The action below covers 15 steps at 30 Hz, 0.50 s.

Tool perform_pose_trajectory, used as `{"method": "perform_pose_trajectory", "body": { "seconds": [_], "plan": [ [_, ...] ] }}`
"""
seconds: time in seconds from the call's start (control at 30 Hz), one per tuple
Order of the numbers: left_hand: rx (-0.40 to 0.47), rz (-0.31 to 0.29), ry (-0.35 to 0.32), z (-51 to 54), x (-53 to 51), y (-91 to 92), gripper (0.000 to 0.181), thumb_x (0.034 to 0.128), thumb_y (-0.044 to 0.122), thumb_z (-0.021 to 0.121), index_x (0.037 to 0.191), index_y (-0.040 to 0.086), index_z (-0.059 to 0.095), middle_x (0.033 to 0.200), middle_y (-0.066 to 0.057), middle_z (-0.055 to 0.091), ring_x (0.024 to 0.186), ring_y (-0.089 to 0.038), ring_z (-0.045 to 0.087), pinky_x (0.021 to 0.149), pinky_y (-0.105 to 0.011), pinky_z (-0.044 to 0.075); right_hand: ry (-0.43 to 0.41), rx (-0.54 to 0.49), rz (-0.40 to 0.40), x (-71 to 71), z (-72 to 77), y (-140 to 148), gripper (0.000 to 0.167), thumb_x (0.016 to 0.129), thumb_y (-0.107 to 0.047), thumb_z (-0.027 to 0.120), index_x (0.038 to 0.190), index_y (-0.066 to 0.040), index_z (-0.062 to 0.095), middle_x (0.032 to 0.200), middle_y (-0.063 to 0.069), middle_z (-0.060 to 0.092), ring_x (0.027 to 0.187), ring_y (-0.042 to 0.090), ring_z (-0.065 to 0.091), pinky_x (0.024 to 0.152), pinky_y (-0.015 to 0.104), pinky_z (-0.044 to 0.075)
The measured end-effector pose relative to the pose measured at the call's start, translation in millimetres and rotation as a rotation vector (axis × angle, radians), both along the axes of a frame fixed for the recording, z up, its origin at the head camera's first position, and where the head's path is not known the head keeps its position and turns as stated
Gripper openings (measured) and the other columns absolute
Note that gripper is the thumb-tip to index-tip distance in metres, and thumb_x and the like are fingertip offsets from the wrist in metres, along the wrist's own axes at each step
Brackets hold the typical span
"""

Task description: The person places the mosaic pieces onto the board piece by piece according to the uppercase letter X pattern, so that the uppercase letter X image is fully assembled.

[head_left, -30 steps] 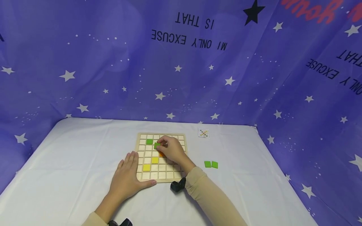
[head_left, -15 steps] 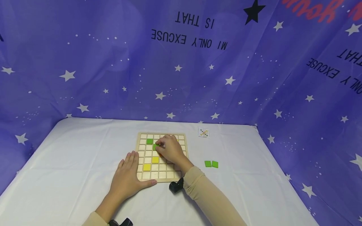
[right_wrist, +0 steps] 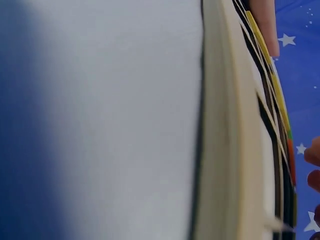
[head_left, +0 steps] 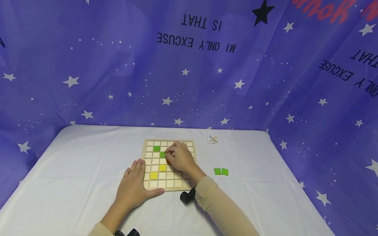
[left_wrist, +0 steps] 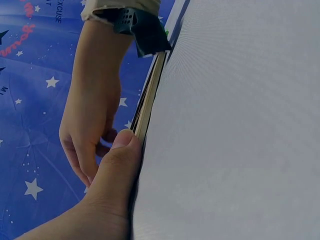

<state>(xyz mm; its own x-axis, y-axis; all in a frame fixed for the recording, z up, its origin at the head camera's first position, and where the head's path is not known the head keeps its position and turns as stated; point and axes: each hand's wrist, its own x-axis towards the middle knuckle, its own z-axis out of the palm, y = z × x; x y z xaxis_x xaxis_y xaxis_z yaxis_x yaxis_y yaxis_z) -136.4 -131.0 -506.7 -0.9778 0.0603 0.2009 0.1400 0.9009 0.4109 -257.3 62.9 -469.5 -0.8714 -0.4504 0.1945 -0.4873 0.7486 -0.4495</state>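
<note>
A wooden grid board [head_left: 169,189] lies on the white table. My left hand [head_left: 130,186] rests along its left side, fingers straight, thumb [left_wrist: 122,150] against the front edge. The fingertips of my right hand [head_left: 181,158] are bent down at the right edge of a green tile [head_left: 162,154], which appears flat in its cell. Up and left of it sits another green tile [head_left: 157,148]. Two yellow tiles, one nearer the middle [head_left: 162,167] and one lower left [head_left: 154,175], lie in cells. An orange tile [right_wrist: 292,160] is mostly hidden under my right hand in the head view.
Two loose green tiles, a left one [head_left: 217,171] and a right one [head_left: 225,171], lie on the table right of the board. Behind them is a small printed pattern card [head_left: 213,139]. A purple star-printed cloth [head_left: 189,108] hangs behind the table.
The green tile went from my right fingertips down into its cell. My right hand has since shifted slightly right, uncovering more of it. My left hand stays put.
</note>
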Motion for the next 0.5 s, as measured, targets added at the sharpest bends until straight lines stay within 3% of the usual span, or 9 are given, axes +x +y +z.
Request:
{"method": "perform_pose_trajectory", "body": {
  "seconds": [0.2, 0.5],
  "plan": [
    [0.002, 0.002, -0.013, -0.2, 0.2, 0.6, 0.142, 0.0604, 0.092, 0.06, 0.153, -0.01, 0.024, 0.16, -0.028, 0.026, 0.149, -0.043, 0.024, 0.121, -0.058, 0.019, -0.06, -0.06, -0.005, 6.7, 6.6, 26.5, 0.028, 0.098, -0.033, 0.06, 0.12, -0.019, 0.071, 0.112, -0.005, 0.064, 0.103, 0.015, 0.055, 0.087, 0.034, 0.051],
    [0.001, 0.003, -0.024, 0.0, 0.4, -0.8, 0.142, 0.0611, 0.093, 0.059, 0.153, -0.009, 0.023, 0.161, -0.027, 0.025, 0.15, -0.043, 0.023, 0.122, -0.058, 0.019, -0.082, -0.096, -0.116, 8.9, 2.4, 104.3, 0.026, 0.093, -0.03, 0.069, 0.116, -0.019, 0.073, 0.112, -0.006, 0.067, 0.1, 0.016, 0.052, 0.089, 0.035, 0.045]
  ]
}}
